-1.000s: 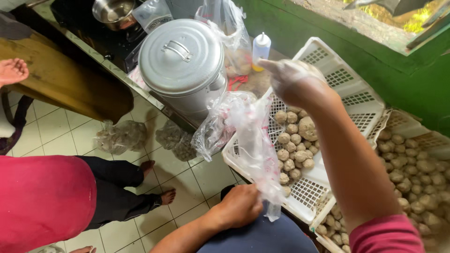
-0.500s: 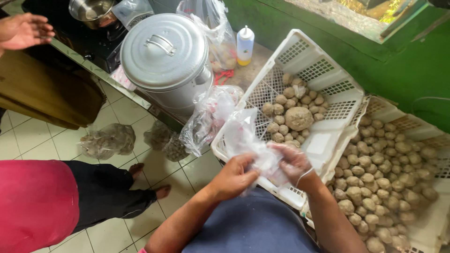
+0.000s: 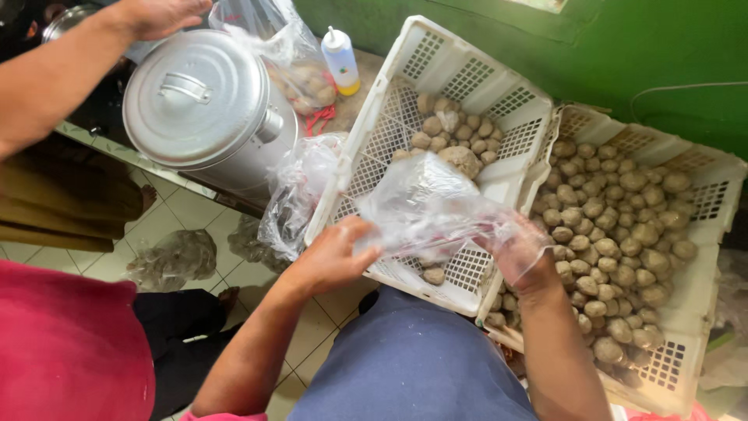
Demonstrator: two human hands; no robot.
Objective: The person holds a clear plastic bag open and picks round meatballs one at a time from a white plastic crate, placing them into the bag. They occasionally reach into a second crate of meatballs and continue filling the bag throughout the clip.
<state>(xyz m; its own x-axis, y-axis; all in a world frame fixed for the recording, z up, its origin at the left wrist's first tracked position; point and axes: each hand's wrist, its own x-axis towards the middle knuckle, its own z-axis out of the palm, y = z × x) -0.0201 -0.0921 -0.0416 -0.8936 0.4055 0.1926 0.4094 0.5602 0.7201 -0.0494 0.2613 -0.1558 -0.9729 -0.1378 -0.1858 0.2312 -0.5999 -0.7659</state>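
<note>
At the far left a person in a red top (image 3: 62, 343) stands close by, and another person's arm (image 3: 70, 70) reaches across the top left corner, its hand open above a large metal pot (image 3: 210, 117) with a lid. Clear bags (image 3: 292, 58) holding pale lumps rest behind the pot beside a small white squeeze bottle (image 3: 340, 58) with a yellow base. Lower down, the left hand (image 3: 331, 257) pinches the edge of a clear plastic bag (image 3: 425, 206), thumb and fingers closed on the film. The bag hangs open over the near end of a white perforated crate (image 3: 499, 175) that holds a scatter of round beige balls (image 3: 452, 129). The right hand (image 3: 518, 249) is pushed inside the bag, wrapped in the plastic; whether its fingers are curled or spread cannot be told through the film. Further right, touching the first crate, a second white crate (image 3: 705, 199) is heaped with the same beige balls, set against a green wall (image 3: 623, 47)
</note>
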